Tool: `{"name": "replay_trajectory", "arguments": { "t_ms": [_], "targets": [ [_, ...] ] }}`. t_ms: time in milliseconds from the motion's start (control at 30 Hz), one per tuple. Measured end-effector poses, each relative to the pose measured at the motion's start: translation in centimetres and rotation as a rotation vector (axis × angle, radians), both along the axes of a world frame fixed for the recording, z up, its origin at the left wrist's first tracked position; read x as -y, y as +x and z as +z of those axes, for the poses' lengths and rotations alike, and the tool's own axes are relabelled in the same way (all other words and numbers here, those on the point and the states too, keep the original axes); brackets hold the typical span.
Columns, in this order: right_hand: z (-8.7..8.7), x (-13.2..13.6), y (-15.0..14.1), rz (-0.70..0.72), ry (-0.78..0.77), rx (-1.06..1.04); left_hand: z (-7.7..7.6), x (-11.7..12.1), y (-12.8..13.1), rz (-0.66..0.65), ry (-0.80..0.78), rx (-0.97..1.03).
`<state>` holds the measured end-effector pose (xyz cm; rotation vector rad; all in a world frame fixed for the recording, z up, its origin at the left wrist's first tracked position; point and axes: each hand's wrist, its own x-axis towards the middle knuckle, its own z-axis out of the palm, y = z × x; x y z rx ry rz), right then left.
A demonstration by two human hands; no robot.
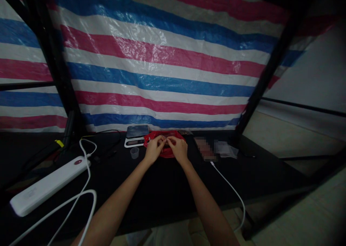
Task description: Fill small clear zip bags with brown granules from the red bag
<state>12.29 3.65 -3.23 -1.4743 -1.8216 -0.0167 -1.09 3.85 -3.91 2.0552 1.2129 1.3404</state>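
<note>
A red plastic bag lies on the black table, its edges spread around both hands. My left hand is over the bag's left part, with thumb and fingers pinched together. Close beside it, my right hand makes a similar pinch, the fingertips of both hands nearly meeting. Whatever sits between the fingertips is too small and dark to make out. Just left of the bag stands a white digital scale with a dark top plate. A small clear plastic cup is in front of the scale.
Right of the bag lies a phone, its screen blurred, with a white cable plugged in. Clear plastic bags lie beyond it. A white power strip with looping cables is at left. Striped sheeting hangs behind the table.
</note>
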Motion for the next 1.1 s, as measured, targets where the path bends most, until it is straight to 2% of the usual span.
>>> {"name": "replay_trajectory", "arguments": {
  "t_ms": [167,333,567,867,967,1100],
  "targets": [
    [-0.2,-0.2,0.3,-0.001,0.004,0.019,0.0,0.1,0.2,-0.008,-0.012,-0.02],
    [0.0,-0.4,1.0,-0.052,0.012,-0.067,-0.2,0.1,0.7,-0.015,-0.018,-0.026],
    [0.7,0.2,0.7,0.196,0.008,-0.195,-0.2,0.1,0.5,0.019,-0.03,0.029],
    [0.6,0.1,0.7,0.205,0.002,-0.097,0.1,0.3,0.4,0.068,-0.016,-0.006],
    [0.2,-0.4,0.9,0.191,0.002,-0.206,0.5,0.7,0.7,0.121,0.012,-0.059],
    [0.4,-1.4,0.9,0.26,-0.121,-0.478,0.8,1.1,0.7,0.151,0.007,-0.079]
  ]
}}
